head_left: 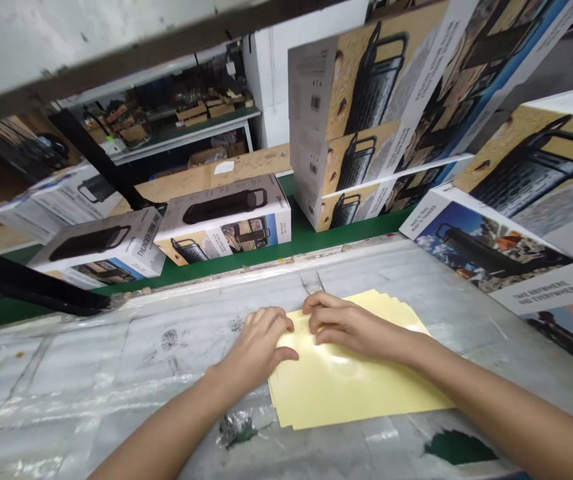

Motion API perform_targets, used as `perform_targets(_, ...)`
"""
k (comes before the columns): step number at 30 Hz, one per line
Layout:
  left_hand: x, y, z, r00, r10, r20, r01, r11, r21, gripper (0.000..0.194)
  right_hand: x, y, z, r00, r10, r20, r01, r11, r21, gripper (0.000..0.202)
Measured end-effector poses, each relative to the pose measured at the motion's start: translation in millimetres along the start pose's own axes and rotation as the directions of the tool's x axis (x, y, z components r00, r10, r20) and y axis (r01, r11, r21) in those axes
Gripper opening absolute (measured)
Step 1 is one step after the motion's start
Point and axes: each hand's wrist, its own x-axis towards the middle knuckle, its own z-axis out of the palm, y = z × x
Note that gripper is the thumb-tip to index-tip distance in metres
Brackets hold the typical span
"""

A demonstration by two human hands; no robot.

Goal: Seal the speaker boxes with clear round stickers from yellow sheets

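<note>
A stack of glossy yellow sheets (366, 393) lies flat on the table, its edges slightly fanned. My left hand (261, 343) grips the upper left corner, thumb over the top sheet and fingers bent at the far edge. Close beside it, my right hand (341, 323) has its fingers curled onto the far edge of the same sheets, and its forearm crosses above their right side. How many sheets lie between the fingers is hidden.
The tabletop (91, 400) is covered in worn, taped clear film with torn spots. Printed speaker boxes (226, 220) line a green ledge (216, 267) behind. A tall box stack (311, 133) rises at the back, with more boxes (496, 253) at right. A black post (91, 157) stands at left.
</note>
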Motion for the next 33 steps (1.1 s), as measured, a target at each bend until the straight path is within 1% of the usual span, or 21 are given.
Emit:
perform_targets(1, -2, 1, 0.9, 0.999, 0.034, 0.001, -0.034, 0.998, 0.050, 0.021, -4, 0, -6, 0.998, 0.053, -0.034, -0.049, 0.994, 0.097, 0.018)
perform_targets(3, -3, 5, -1.9, 0.995, 0.097, 0.023, -0.099, 0.987, 0.126, 0.009, -15, 2, -20, 0.982, 0.154, -0.110, -0.116, 0.949, 0.293, 0.025)
perform_targets(5, 8, 10, -14.5, 0.987, 0.150, 0.059, -0.157, 0.978, 0.135, 0.008, -27, 5, -35, 0.959, 0.222, -0.175, -0.117, 0.876, 0.468, 0.031)
perform_targets(6, 20, 12, -24.8, 0.984, 0.169, 0.057, -0.175, 0.976, 0.127, 0.011, -32, 5, -42, 0.950, 0.244, -0.197, -0.102, 0.834, 0.542, 0.033)
perform_targets(7, 37, 15, -37.1, 0.984, 0.174, 0.025, -0.175, 0.976, 0.127, 0.014, -35, 5, -49, 0.942, 0.258, -0.213, -0.082, 0.795, 0.601, 0.034)
perform_targets(8, 59, 16, -50.9, 0.986, 0.162, -0.033, -0.156, 0.978, 0.140, 0.017, -35, 3, -54, 0.936, 0.270, -0.227, -0.065, 0.763, 0.643, 0.035)
perform_targets(9, 85, 16, -65.1, 0.984, 0.131, -0.120, -0.110, 0.980, 0.167, 0.020, -34, 0, -59, 0.929, 0.283, -0.237, -0.055, 0.741, 0.669, 0.035)
perform_targets(10, 113, 14, -78.9, 0.971, 0.073, -0.228, -0.027, 0.980, 0.197, 0.022, -30, -4, -63, 0.921, 0.299, -0.250, -0.052, 0.729, 0.683, 0.036)
perform_targets(12, 170, 7, -102.8, 0.923, -0.068, -0.379, 0.164, 0.960, 0.228, 0.033, -15, -15, -70, 0.901, 0.325, -0.288, -0.048, 0.734, 0.678, 0.035)
perform_targets(13, 194, 1, -111.9, 0.909, -0.152, -0.387, 0.253, 0.941, 0.226, 0.040, -5, -21, -74, 0.892, 0.329, -0.309, -0.045, 0.746, 0.665, 0.036)
perform_targets(14, 213, -6, -119.0, 0.902, -0.225, -0.368, 0.320, 0.921, 0.222, 0.042, 7, -26, -77, 0.885, 0.330, -0.329, -0.042, 0.760, 0.649, 0.038)
perform_targets(15, 226, -13, -124.2, 0.900, -0.284, -0.332, 0.366, 0.904, 0.219, 0.040, 21, -30, -80, 0.877, 0.330, -0.350, -0.037, 0.772, 0.634, 0.042)
perform_targets(16, 234, -20, -127.5, 0.901, -0.320, -0.293, 0.389, 0.895, 0.219, 0.036, 35, -33, -83, 0.867, 0.331, -0.373, -0.031, 0.782, 0.623, 0.045)
perform_targets(18, 234, -35, -130.7, 0.908, -0.331, -0.257, 0.390, 0.892, 0.228, 0.028, 69, -35, -88, 0.843, 0.342, -0.416, -0.016, 0.789, 0.615, 0.050)
perform_targets(21, 212, -55, -133.4, 0.906, -0.302, -0.295, 0.379, 0.891, 0.251, 0.031, 127, -31, -95, 0.802, 0.357, -0.478, 0.004, 0.798, 0.603, 0.046)
perform_targets(22, 205, -61, -134.6, 0.899, -0.295, -0.322, 0.382, 0.889, 0.253, 0.034, 149, -29, -97, 0.784, 0.365, -0.502, 0.000, 0.808, 0.589, 0.042)
perform_targets(24, 194, -70, -137.0, 0.872, -0.291, -0.394, 0.402, 0.885, 0.234, 0.043, 190, -24, -101, 0.736, 0.386, -0.555, -0.016, 0.831, 0.557, 0.035)
perform_targets(26, 190, -76, -138.1, 0.840, -0.310, -0.445, 0.428, 0.882, 0.195, 0.053, 227, -18, -106, 0.692, 0.412, -0.593, -0.041, 0.842, 0.537, 0.035)
perform_targets(27, 190, -78, -138.1, 0.830, -0.323, -0.455, 0.439, 0.881, 0.177, 0.057, 242, -15, -108, 0.679, 0.424, -0.600, -0.057, 0.844, 0.533, 0.036)
perform_targets(30, 192, -79, -136.8, 0.823, -0.352, -0.445, 0.457, 0.877, 0.151, 0.062, 271, -4, -111, 0.668, 0.457, -0.587, -0.121, 0.846, 0.520, 0.038)
perform_targets(33, 192, -78, -136.3, 0.825, -0.357, -0.438, 0.458, 0.876, 0.149, 0.061, 282, 3, -108, 0.683, 0.467, -0.562, -0.171, 0.850, 0.498, 0.036)
